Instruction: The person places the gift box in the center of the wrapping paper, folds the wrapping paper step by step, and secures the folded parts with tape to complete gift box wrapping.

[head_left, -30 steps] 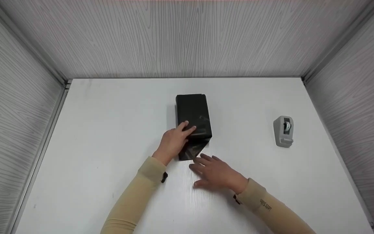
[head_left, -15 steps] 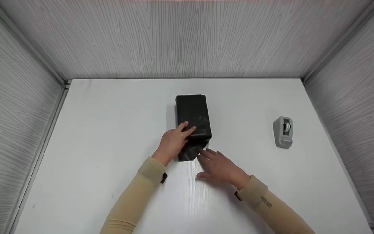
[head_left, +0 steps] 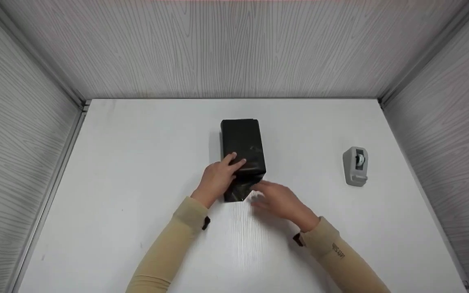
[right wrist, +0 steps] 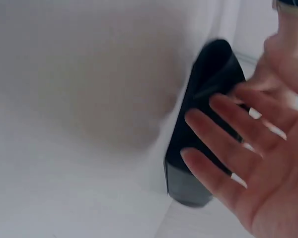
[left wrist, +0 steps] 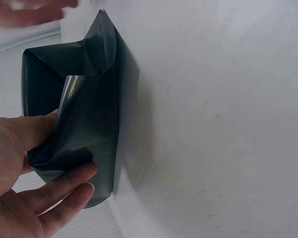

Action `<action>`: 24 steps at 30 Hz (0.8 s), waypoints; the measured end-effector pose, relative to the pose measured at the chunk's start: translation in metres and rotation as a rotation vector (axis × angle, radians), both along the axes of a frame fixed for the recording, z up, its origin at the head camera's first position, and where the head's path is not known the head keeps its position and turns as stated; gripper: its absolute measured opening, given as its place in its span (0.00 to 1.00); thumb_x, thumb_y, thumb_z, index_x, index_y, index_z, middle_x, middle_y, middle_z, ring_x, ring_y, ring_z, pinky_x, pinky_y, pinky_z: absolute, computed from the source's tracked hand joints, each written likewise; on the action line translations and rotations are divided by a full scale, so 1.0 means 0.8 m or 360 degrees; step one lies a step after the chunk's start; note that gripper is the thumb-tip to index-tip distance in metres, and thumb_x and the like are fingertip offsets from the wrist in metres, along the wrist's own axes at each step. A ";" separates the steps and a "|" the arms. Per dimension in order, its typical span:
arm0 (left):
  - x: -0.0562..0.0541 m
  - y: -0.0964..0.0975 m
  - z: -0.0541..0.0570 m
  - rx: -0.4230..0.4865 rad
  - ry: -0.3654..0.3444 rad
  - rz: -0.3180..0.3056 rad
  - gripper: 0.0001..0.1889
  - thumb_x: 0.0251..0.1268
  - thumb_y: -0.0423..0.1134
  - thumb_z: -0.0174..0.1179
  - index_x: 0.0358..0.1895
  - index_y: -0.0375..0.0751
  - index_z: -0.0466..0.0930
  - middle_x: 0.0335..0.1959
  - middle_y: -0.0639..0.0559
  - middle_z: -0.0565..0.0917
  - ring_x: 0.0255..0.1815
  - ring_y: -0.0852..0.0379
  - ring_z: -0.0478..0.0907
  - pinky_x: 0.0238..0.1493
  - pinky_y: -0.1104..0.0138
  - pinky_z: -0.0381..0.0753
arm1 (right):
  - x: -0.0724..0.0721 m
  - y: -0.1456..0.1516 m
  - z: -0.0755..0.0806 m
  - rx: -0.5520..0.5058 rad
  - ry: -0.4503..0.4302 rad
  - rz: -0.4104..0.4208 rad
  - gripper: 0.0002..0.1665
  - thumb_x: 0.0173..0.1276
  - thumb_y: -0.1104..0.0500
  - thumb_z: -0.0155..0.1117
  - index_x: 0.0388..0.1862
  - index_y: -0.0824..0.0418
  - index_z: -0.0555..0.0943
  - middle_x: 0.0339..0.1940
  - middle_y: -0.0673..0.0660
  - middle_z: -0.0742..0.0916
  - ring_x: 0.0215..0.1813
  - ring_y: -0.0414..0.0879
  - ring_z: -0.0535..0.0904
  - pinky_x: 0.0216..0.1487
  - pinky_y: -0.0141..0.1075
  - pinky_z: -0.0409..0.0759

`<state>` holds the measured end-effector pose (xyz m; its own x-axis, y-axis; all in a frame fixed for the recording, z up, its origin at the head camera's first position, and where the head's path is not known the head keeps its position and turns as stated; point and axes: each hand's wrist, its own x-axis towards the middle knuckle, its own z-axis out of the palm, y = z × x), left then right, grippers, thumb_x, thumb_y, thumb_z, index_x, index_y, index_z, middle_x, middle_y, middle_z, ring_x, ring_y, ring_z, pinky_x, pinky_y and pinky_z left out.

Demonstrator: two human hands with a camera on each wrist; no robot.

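Black package (head_left: 240, 140) in the left hand (head_left: 217, 178), right hand (head_left: 279, 199) loose beside it

It lies on the desk (head_left: 145, 142) about midway between the left and right edges, its far end facing the back edge. At the near end the wrapping (left wrist: 92, 106) gapes in folds and narrows to a flap. The left hand holds the package: two fingers rest on top, others lie along its left side, and the thumb is tucked into the open fold. The right hand is wide, fingers spread, just beside the near right corner; whether it touches the wrapping I cannot tell. A grey tape dispenser (head_left: 349, 167) stands near the desk's right edge
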<state>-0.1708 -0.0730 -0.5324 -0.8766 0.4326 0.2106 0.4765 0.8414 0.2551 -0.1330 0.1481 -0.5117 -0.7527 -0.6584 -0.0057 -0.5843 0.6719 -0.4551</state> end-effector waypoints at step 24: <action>0.000 0.000 0.000 -0.0038 -0.0049 0.0023 0.29 0.66 0.37 0.65 0.70 0.56 0.72 0.69 0.44 0.68 0.43 0.43 0.82 0.48 0.55 0.80 | -0.071 -0.002 -0.019 0.0014 0.0613 -0.0136 0.27 0.61 0.69 0.71 0.60 0.57 0.82 0.64 0.57 0.79 0.55 0.54 0.82 0.50 0.44 0.81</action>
<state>-0.1707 -0.0728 -0.5326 -0.8888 0.4244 0.1730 0.4564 0.8542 0.2492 -0.1898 0.1463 -0.5273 -0.7527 -0.5945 0.2827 -0.6531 0.7283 -0.2074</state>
